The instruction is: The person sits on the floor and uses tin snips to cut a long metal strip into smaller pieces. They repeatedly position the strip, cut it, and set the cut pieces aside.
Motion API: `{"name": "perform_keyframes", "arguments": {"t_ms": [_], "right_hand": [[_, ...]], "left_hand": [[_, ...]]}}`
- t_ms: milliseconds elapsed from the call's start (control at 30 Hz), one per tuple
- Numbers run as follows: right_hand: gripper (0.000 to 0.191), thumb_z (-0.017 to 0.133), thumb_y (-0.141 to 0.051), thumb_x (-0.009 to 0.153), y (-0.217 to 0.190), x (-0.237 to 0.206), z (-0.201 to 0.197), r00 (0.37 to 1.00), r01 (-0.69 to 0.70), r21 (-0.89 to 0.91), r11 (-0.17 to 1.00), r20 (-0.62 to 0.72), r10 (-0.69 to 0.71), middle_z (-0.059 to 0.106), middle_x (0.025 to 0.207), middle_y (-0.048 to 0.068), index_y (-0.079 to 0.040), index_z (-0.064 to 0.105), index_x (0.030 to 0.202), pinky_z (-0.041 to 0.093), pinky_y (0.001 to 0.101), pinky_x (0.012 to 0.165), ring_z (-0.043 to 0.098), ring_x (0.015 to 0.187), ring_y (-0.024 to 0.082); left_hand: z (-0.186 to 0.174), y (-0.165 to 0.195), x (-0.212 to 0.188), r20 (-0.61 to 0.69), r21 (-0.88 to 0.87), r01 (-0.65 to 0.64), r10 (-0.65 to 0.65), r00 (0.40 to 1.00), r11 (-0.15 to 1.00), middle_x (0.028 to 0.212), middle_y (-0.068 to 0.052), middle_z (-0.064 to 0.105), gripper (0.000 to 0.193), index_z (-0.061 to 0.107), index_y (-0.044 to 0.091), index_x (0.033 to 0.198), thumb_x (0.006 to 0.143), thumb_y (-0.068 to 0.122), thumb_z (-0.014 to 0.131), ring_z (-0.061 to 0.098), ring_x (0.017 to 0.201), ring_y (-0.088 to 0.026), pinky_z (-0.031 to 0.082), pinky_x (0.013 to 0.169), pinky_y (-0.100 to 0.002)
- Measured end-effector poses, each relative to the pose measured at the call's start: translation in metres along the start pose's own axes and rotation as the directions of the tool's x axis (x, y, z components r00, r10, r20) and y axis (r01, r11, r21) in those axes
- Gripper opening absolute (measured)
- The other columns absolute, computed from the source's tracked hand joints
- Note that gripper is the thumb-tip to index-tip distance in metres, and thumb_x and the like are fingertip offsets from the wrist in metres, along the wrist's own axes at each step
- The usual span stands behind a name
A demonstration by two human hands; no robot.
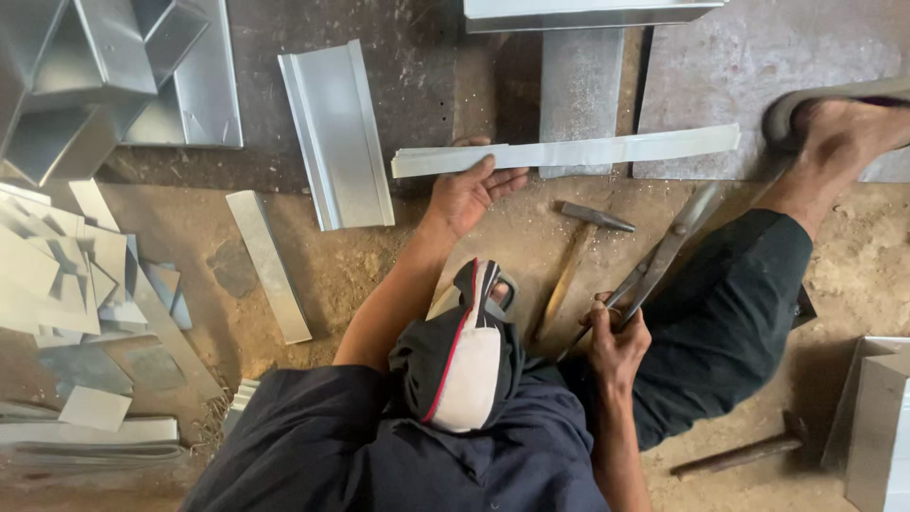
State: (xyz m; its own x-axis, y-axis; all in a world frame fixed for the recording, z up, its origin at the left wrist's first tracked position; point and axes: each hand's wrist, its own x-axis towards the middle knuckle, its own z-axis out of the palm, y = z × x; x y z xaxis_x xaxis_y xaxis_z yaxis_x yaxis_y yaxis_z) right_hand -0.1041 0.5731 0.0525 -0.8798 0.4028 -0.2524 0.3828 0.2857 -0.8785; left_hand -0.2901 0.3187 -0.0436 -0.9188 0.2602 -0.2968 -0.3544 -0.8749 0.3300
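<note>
Dusty earth floor (379, 275) fills the frame, strewn with cut sheet metal. At upper centre a long metal strip (569, 152) lies with its long axis running left to right, its middle crossing a dark flat slab (580, 85). The left hand (469, 194) grips the strip's left end, fingers curled over its edge. The right hand (614, 341), lower and right of centre, is closed around the handles of tin snips (664, 251), whose blades point up and right toward the strip, apart from it. A hammer (580, 251) lies between the two hands. The snips' handle ends are hidden in the fist, and the blade tips merge with the dark trouser leg (730, 313).
</note>
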Motion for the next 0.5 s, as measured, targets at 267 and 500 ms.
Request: {"name": "perform_keyframes", "arguments": {"t_ms": [267,500], "right_hand": [[0.058,0.047,-0.038,0.115,0.002,0.018,0.013,0.918,-0.266,-0.109,0.958,0.275,0.286,0.066,0.069,0.013,0.010,0.067,0.087,0.048,0.0330,0.054,0.061,0.057,0.020],[0.040,0.049,-0.035,0.105,0.049,0.010,0.040,0.846,-0.291,0.098,0.952,0.491,0.209,0.068,0.101,0.011,-0.005,0.061,0.129,0.058,0.0352,0.071,0.065,0.080,0.018]], "left_hand": [[0.028,-0.010,0.003,-0.008,0.085,-0.028,0.028,1.000,0.996,0.117,-0.023,0.068,0.032,0.051,0.013,0.130,0.100,0.006,0.062,0.073,0.104,-0.038,0.060,0.094,-0.056],[0.023,-0.010,0.010,-0.018,-0.014,-0.014,0.014,1.000,1.000,0.116,-0.023,0.069,0.025,0.054,0.011,0.123,0.099,0.004,0.063,0.071,0.106,-0.042,0.059,0.097,-0.059]]}}
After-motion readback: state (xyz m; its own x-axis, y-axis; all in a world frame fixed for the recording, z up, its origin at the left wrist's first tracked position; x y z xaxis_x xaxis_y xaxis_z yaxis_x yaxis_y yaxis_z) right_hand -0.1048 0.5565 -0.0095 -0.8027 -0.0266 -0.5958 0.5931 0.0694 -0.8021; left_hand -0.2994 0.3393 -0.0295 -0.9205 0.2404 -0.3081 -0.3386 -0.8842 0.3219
